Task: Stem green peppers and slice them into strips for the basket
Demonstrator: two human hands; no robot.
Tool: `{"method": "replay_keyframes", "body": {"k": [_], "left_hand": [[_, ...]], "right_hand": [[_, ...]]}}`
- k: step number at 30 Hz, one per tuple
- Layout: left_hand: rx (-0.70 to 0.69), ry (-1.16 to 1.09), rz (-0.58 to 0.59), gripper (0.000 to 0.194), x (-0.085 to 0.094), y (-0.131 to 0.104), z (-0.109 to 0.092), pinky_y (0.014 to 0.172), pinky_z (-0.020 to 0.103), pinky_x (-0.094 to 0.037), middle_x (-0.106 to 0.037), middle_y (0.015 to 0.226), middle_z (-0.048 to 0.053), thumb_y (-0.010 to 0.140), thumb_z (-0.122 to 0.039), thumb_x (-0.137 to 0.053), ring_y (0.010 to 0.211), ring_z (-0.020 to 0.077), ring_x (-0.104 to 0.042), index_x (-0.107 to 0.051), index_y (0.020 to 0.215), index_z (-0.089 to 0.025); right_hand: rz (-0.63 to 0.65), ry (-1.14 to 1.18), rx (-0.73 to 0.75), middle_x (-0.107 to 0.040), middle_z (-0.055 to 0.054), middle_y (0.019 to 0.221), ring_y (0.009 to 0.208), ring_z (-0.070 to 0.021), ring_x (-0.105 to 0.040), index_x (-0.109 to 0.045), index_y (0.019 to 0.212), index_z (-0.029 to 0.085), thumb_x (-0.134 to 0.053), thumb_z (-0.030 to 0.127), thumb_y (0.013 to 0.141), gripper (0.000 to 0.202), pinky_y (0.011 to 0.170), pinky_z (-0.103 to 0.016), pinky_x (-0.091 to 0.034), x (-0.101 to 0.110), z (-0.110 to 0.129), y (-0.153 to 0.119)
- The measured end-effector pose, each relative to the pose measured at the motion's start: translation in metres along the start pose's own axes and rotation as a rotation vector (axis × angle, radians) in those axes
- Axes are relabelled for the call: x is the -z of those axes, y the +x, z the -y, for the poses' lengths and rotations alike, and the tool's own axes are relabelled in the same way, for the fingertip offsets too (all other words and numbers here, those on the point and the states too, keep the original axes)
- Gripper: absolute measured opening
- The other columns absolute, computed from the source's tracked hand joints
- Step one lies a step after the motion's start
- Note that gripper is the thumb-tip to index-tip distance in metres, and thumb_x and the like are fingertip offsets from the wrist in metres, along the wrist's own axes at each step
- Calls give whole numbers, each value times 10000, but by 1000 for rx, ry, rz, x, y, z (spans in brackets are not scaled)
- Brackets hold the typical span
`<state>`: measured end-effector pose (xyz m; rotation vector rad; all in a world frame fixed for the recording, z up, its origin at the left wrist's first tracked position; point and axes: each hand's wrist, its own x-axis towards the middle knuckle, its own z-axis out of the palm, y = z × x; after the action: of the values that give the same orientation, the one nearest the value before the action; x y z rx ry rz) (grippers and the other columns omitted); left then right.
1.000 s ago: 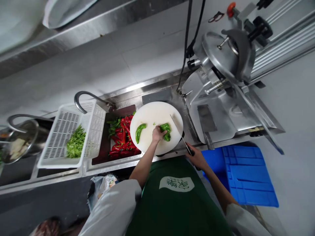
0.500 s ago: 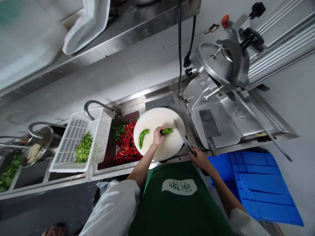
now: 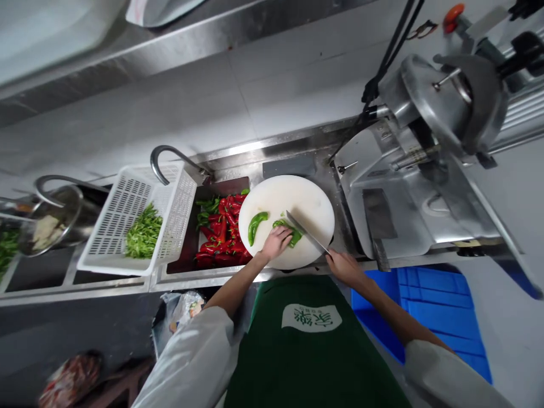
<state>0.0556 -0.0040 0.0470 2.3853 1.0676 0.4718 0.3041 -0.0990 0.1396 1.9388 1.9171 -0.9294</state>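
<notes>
On the round white cutting board (image 3: 306, 198), my left hand (image 3: 277, 242) presses down on green peppers (image 3: 294, 236). My right hand (image 3: 342, 266) grips the handle of a knife (image 3: 306, 231). Its blade lies over the upper right side of those peppers, close to my left fingers. Another green pepper (image 3: 256, 226) rests on the board to the left of my left hand. Red peppers (image 3: 225, 226) and a few green ones fill the dark sink basin beside the board.
A white basket (image 3: 147, 266) holding green shreds stands left of the peppers, under a curved faucet (image 3: 158, 161). Right of the board are a metal slicer (image 3: 446, 107) and a cleaver (image 3: 377, 218). A blue crate (image 3: 437, 306) sits below the counter.
The green peppers that my left hand held up now lie against the board under its fingers. The knife has come left, over them. The camera view has shifted.
</notes>
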Motion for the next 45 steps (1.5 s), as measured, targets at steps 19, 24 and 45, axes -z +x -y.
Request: {"method": "replay_keyframes", "body": {"k": [19, 24, 45], "left_hand": [[147, 179, -190, 233, -20, 6, 7, 927, 497, -382, -602, 1144, 124, 946, -331, -545, 1092, 297, -487, -734, 893, -206], [146, 108, -154, 245, -22, 7, 11, 915, 438, -413, -621, 1049, 108, 962, -338, -512, 1039, 261, -518, -720, 1005, -215], [171, 23, -144, 240, -34, 7, 21, 950, 445, -418, -622, 1061, 89, 978, -313, -460, 1075, 250, -507, -675, 1033, -223]], "right_hand": [[34, -162, 33, -710, -135, 864, 833, -265, -706, -381, 1330, 107, -296, 221, 1014, 346, 709, -309, -454, -2, 24, 23], [64, -197, 54, -705, -143, 839, 827, -274, -701, -413, 1301, 77, -278, 190, 1005, 344, 686, -321, -460, -4, 18, 27], [155, -333, 132, -707, -131, 838, 848, -286, -708, -426, 1270, 111, -268, 221, 1013, 321, 695, -322, -448, 25, 27, 30]]}}
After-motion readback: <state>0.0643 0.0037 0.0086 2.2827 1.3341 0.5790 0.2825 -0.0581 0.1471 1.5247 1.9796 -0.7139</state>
